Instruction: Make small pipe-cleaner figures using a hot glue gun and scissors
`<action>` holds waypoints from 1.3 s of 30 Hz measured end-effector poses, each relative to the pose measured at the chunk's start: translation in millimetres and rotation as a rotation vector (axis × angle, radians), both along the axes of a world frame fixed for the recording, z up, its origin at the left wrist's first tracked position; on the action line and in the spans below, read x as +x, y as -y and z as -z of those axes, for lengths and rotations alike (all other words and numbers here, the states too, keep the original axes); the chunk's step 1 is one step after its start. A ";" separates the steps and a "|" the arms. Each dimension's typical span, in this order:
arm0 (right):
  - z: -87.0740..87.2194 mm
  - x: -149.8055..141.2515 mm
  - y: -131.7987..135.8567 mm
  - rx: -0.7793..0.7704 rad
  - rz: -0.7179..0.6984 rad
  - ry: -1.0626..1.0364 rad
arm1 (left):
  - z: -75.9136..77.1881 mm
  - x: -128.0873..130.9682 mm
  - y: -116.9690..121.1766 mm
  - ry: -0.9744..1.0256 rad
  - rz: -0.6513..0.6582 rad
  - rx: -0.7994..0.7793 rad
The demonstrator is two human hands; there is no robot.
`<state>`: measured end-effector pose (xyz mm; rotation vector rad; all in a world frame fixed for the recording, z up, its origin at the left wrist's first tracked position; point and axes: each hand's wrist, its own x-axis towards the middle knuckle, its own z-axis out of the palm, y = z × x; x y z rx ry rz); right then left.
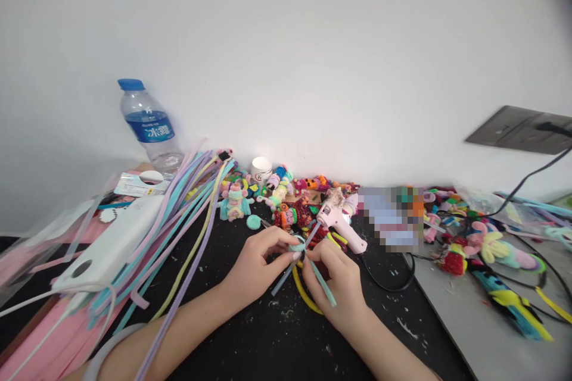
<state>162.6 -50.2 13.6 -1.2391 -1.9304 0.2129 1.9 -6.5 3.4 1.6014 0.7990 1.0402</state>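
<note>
Over the black tabletop, my left hand (261, 259) and my right hand (337, 280) meet with closed fingertips. Both pinch a light teal pipe cleaner (328, 290), which is bent into a small loop at the top. One straight end slants down past my right fingers. A thin grey-blue strip (281, 281) hangs below my left fingertips; what it is I cannot tell. Beneath the hands lies a curved yellow pipe cleaner (304, 296). Just beyond them a pink glue gun (344, 229) rests on its side. A round teal disc (253, 222) sits behind my left hand.
At left, long pastel pipe cleaners (179, 238) spread over a white power strip (111, 244), some crossing my left forearm. A water bottle (149, 125) and a paper cup (261, 170) stand near the wall. Fuzzy figures (235, 202) line the back; a black cable (393, 290) curves at right.
</note>
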 end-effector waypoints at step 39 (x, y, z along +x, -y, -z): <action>-6.9 14.7 -4.9 0.005 0.109 0.010 | -3.8 -10.6 -22.8 0.133 -0.163 -0.180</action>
